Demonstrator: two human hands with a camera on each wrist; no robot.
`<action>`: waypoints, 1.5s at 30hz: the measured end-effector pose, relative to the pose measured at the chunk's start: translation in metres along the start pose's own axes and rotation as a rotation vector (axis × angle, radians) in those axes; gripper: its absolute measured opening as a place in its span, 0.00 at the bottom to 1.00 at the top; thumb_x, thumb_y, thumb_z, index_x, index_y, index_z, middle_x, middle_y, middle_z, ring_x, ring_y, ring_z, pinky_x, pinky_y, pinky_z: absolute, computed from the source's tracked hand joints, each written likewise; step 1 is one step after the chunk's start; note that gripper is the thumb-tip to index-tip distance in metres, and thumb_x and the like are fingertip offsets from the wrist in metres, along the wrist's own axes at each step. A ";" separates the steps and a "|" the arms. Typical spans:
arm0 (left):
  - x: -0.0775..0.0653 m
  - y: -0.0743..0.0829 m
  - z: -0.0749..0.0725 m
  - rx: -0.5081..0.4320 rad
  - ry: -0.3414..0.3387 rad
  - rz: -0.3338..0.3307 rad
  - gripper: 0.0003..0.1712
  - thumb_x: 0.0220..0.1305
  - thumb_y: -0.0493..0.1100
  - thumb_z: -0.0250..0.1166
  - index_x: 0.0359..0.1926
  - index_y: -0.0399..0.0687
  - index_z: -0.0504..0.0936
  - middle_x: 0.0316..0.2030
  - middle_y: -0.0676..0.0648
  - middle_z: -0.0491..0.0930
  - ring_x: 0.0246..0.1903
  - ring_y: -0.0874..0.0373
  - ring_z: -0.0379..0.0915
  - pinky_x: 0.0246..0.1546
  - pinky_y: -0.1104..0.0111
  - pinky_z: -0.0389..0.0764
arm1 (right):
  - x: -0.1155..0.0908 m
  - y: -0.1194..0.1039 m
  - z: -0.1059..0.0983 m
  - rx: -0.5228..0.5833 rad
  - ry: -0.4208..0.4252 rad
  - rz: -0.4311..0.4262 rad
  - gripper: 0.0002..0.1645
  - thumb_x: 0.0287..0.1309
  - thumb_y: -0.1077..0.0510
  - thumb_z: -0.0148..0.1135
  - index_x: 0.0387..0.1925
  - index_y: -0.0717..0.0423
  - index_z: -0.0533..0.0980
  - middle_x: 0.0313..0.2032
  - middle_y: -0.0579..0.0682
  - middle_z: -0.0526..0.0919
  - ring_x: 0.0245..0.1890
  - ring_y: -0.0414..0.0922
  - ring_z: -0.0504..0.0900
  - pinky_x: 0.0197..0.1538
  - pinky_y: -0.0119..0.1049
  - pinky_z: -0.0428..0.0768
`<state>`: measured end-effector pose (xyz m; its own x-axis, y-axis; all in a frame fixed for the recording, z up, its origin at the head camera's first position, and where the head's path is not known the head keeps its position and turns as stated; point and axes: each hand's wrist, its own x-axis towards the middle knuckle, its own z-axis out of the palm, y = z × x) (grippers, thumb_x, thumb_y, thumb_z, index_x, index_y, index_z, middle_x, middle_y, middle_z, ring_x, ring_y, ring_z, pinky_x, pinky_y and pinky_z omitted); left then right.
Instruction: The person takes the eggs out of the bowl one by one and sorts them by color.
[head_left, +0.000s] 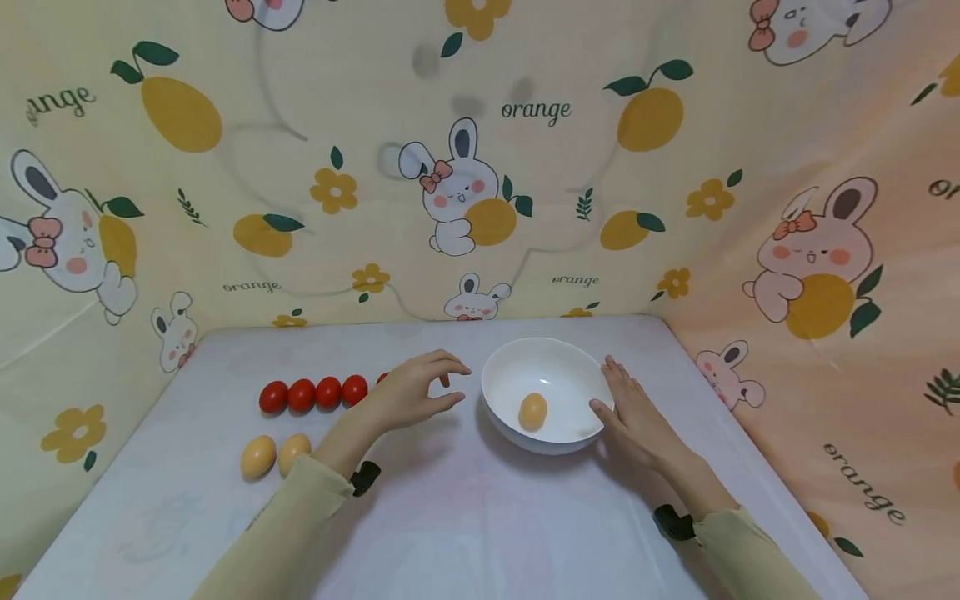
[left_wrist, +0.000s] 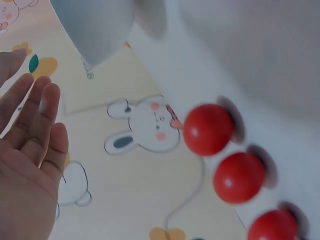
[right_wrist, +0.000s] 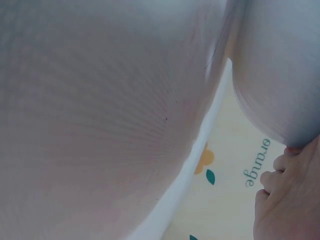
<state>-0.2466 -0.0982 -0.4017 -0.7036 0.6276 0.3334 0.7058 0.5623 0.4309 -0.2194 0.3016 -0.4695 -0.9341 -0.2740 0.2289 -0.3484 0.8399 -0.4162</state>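
A white bowl (head_left: 564, 417) stands on the table with one brown egg (head_left: 533, 412) inside it. My right hand (head_left: 643, 423) is at the bowl's right side, its fingers extended along the outer wall and the thumb overlapping the rim. In the right wrist view, the fingertips meet the bowl's outer wall (right_wrist: 280, 75). To the left of the bowl, my left hand (head_left: 412, 392) hovers with fingers and thumb spread apart, holding nothing. Two brown eggs (head_left: 258, 457) lie near the left forearm, one partly covered by the sleeve.
Several red cherry tomatoes (head_left: 302, 396) form a row behind the left forearm, the rightmost mostly hidden by the hand. A patterned cloth (head_left: 420, 75) hangs behind and beside the white table (head_left: 480, 533).
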 end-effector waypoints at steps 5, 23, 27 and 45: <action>0.022 0.008 0.012 -0.016 -0.036 0.025 0.22 0.66 0.43 0.74 0.60 0.46 0.84 0.56 0.52 0.82 0.46 0.59 0.78 0.44 0.68 0.84 | 0.000 0.000 0.001 -0.012 -0.010 0.011 0.47 0.80 0.40 0.45 0.80 0.68 0.46 0.82 0.65 0.43 0.81 0.64 0.42 0.78 0.64 0.46; 0.091 0.028 0.045 0.019 -0.274 0.045 0.21 0.69 0.46 0.71 0.61 0.46 0.84 0.56 0.51 0.81 0.46 0.55 0.80 0.42 0.69 0.78 | 0.001 -0.001 0.001 -0.028 0.001 0.012 0.47 0.80 0.41 0.46 0.80 0.69 0.47 0.81 0.65 0.44 0.81 0.65 0.43 0.78 0.64 0.47; 0.102 0.029 0.052 0.030 -0.327 0.020 0.22 0.69 0.47 0.71 0.61 0.48 0.84 0.56 0.52 0.81 0.46 0.57 0.79 0.43 0.71 0.78 | 0.001 -0.002 0.000 -0.024 0.000 0.008 0.47 0.80 0.41 0.47 0.80 0.70 0.47 0.81 0.66 0.44 0.81 0.66 0.43 0.78 0.65 0.47; 0.112 0.024 0.076 0.112 -0.465 -0.018 0.17 0.67 0.45 0.69 0.56 0.51 0.88 0.51 0.54 0.83 0.47 0.60 0.74 0.52 0.70 0.76 | 0.001 -0.002 0.000 -0.018 -0.001 0.002 0.47 0.80 0.41 0.47 0.80 0.70 0.47 0.81 0.66 0.44 0.81 0.65 0.43 0.78 0.65 0.47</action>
<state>-0.3024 0.0264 -0.4182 -0.6219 0.7773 -0.0945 0.7166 0.6137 0.3315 -0.2197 0.2996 -0.4679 -0.9348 -0.2732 0.2270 -0.3454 0.8487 -0.4006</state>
